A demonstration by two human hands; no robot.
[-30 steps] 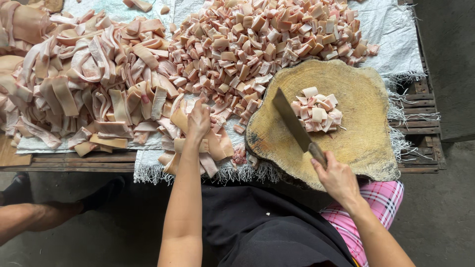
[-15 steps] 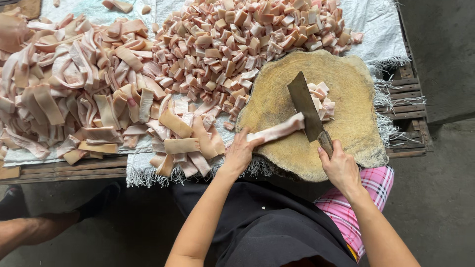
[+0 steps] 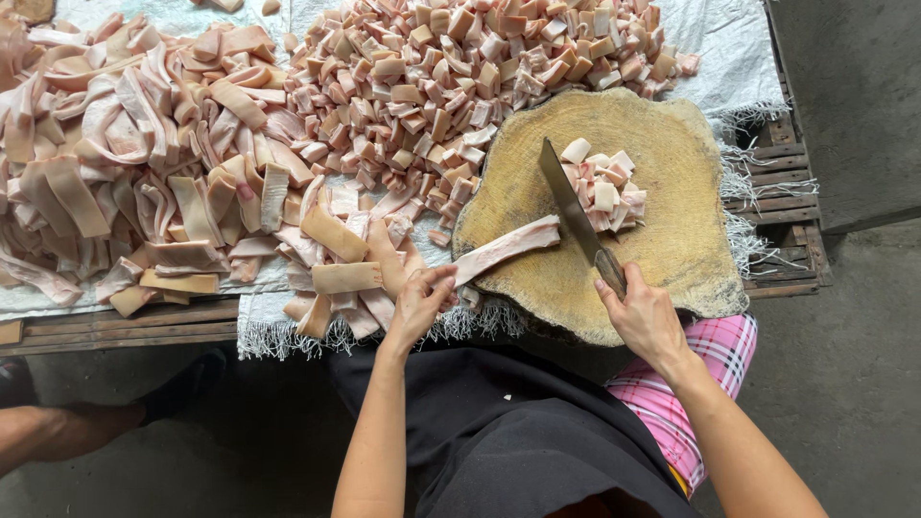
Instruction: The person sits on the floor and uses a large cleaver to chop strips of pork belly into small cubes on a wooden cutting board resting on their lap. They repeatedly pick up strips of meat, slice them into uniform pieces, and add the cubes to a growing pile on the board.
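Note:
My left hand point(image 3: 419, 305) pinches the near end of a long pink strip of pork skin point(image 3: 508, 247) that lies across the round wooden chopping block point(image 3: 672, 221). My right hand point(image 3: 645, 317) grips the handle of a cleaver point(image 3: 571, 206), its blade resting on the block at the strip's far end. A small heap of cut cubes point(image 3: 602, 187) lies just right of the blade.
A large pile of cut pieces point(image 3: 460, 77) covers the white woven sheet point(image 3: 729, 48) behind the block. Long uncut strips point(image 3: 144, 182) are heaped at the left. The wooden table edge point(image 3: 125, 326) runs below them. Another person's arm point(image 3: 58, 432) shows at lower left.
My left hand took a strip from the pile at the left and drew it onto the block. The cleaver has come down onto the strip's far end.

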